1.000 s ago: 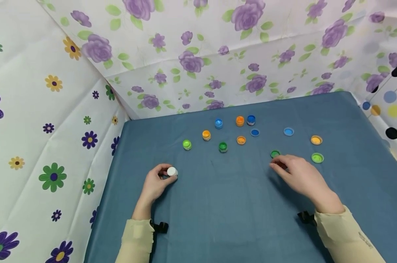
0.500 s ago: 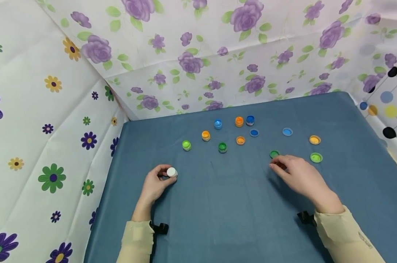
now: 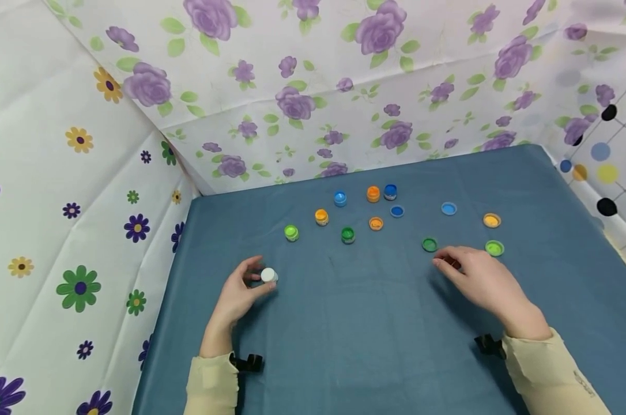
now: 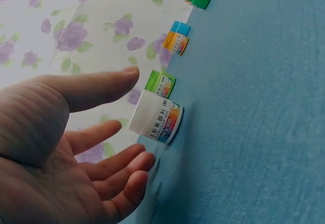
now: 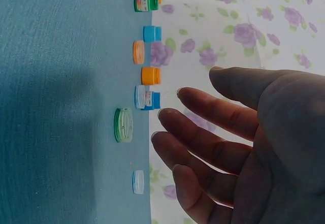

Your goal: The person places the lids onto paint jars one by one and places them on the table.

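Observation:
A white-capped paint jar [image 3: 268, 275] stands on the blue cloth at the left. My left hand [image 3: 237, 294] is spread around it; in the left wrist view, thumb and fingers stand apart from the jar [image 4: 156, 117], whose label faces that camera. Over the right side, my right hand [image 3: 481, 279] hovers with loosely bent fingers and nothing in them. Just beyond its fingertips lies a dark green lid [image 3: 429, 245]. A light green lid [image 3: 494, 248] lies behind that hand.
Several uncapped paint jars stand farther back, among them light green [image 3: 291, 233], dark green [image 3: 347, 235] and yellow-orange [image 3: 321, 217]. More lids, such as an orange lid [image 3: 376, 223] and a light blue lid [image 3: 449, 208], lie to their right. A flowered curtain [image 3: 292, 104] borders the back.
My left fingers have loosened and drawn slightly away from the white-capped jar, which stays put. My right hand has shifted a little to the right, leaving the dark green lid fully visible.

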`<state>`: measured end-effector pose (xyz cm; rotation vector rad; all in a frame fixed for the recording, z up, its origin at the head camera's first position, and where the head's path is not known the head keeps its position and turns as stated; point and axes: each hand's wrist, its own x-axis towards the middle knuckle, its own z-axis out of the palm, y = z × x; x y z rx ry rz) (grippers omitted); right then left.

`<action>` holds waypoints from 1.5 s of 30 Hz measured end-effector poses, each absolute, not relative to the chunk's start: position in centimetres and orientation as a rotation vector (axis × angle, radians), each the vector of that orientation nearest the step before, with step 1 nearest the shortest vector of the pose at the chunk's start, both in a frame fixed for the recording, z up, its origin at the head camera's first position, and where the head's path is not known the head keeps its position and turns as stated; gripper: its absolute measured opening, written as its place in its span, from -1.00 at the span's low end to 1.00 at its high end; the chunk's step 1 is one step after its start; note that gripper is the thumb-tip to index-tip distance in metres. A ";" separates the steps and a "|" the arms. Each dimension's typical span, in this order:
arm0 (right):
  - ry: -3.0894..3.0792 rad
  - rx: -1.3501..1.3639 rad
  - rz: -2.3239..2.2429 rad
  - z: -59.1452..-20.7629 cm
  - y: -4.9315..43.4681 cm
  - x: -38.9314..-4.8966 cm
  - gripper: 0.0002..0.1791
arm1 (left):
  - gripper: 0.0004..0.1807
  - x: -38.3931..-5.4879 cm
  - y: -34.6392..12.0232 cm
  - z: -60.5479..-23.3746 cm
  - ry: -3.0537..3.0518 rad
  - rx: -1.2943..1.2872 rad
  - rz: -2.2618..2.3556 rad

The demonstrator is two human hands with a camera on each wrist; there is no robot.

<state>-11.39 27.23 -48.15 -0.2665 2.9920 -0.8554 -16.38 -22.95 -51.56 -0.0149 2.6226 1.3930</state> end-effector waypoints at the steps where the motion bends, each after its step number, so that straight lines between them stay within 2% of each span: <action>1: 2.992 -0.266 -0.856 -48.1 27.3 -11.4 -0.76 | -0.14 -16.4 -23.0 -51.4 2.627 -0.033 1.394; 6: 2.978 -0.263 -0.857 -48.0 27.3 -11.8 -0.72 | -0.16 -16.6 -22.8 -50.6 2.679 -0.080 1.465; 10: 2.979 -0.227 -0.837 -47.7 27.5 -12.1 -0.58 | -0.21 -17.0 -21.2 -49.6 2.754 -0.057 1.567; 15: 2.961 -0.202 -0.834 -47.3 27.7 -12.4 -0.45 | -0.31 -17.2 -17.3 -48.1 2.668 0.003 1.899; 21: 2.955 -0.209 -0.851 -47.0 27.8 -12.8 -0.45 | -0.42 -18.3 -10.7 -48.8 2.366 0.131 2.092; 25: 2.940 -0.228 -0.866 -47.0 27.5 -13.1 -0.48 | -0.36 -19.6 -6.6 -50.9 2.323 0.071 1.990; 29: 2.914 -0.262 -0.891 -47.4 27.1 -13.4 -0.50 | -0.29 -21.1 -4.5 -52.4 2.441 0.016 1.778; 37: 2.900 -0.304 -0.912 -47.9 27.0 -13.8 -0.65 | -0.37 -22.5 -3.1 -53.3 2.680 0.050 1.371; 45: 2.957 -0.325 -0.986 -48.0 26.8 -13.8 -0.68 | -0.46 -22.7 -2.3 -53.2 2.815 -0.044 1.121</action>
